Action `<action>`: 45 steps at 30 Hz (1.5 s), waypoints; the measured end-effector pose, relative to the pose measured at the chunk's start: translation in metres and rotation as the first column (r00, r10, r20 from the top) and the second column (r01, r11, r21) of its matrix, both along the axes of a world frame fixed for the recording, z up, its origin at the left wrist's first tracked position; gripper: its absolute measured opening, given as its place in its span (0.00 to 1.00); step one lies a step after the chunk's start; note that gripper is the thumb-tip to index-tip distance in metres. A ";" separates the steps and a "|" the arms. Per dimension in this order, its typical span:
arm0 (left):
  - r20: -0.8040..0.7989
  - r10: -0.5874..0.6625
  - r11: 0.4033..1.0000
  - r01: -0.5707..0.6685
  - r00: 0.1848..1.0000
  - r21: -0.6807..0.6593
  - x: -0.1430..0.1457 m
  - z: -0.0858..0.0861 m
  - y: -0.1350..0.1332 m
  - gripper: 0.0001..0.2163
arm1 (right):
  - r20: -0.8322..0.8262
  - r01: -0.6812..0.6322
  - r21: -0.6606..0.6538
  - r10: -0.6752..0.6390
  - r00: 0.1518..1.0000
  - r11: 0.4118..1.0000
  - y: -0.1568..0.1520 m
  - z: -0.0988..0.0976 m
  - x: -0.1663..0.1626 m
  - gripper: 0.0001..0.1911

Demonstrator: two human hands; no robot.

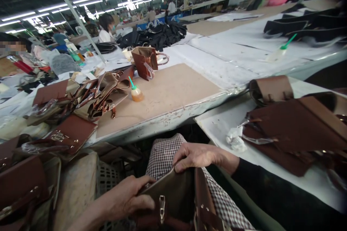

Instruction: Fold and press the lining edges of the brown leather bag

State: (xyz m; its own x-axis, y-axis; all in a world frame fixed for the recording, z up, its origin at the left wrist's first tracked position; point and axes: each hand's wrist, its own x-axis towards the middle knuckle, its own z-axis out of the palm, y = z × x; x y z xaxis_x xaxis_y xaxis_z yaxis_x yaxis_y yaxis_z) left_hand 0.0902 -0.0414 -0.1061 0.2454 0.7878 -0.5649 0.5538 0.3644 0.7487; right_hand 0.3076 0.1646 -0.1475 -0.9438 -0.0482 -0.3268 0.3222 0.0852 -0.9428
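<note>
A brown leather bag (173, 198) with a metal clasp rests on my lap, over checked trousers. My left hand (127, 198) grips its left edge, fingers curled over the flap. My right hand (197, 157) holds the top rim of the same bag, thumb and fingers pinched on the leather. The bag's lower part runs out of view at the bottom.
A brown board (168, 94) lies on the white table ahead, with a glue bottle (136, 92), a heap of brown bag parts (100, 97) and an upright bag (146, 63). More brown bags (295, 126) lie at right, a crate (108, 177) at left. People work farther back.
</note>
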 end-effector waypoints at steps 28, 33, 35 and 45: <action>0.015 0.399 0.907 -0.397 0.917 0.141 0.013 -0.022 -0.094 0.16 | 0.019 0.014 0.013 -0.014 1.000 1.000 -0.013 0.008 -0.002 0.13; 0.102 0.429 0.873 -0.441 0.897 0.208 0.012 -0.020 -0.106 0.18 | -0.017 -0.061 0.264 0.068 0.998 0.963 -0.010 0.026 -0.002 0.17; 0.007 0.400 0.869 -0.382 0.916 0.314 0.015 -0.016 -0.108 0.18 | -0.052 -0.063 0.410 0.092 0.994 0.910 -0.015 0.043 -0.003 0.28; -0.319 0.339 0.686 0.000 0.885 0.728 0.032 0.055 -0.063 0.12 | -0.103 -0.181 0.734 0.371 0.923 0.654 -0.080 0.102 -0.047 0.05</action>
State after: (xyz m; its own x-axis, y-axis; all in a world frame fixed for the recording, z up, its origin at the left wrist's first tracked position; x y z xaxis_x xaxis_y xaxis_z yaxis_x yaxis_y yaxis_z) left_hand 0.1222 -0.1043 -0.0512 -0.0463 0.9873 0.1521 0.8387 -0.0443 0.5428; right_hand 0.2611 0.0842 -0.0452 -0.9734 -0.1665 -0.1577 -0.0386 0.7966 -0.6033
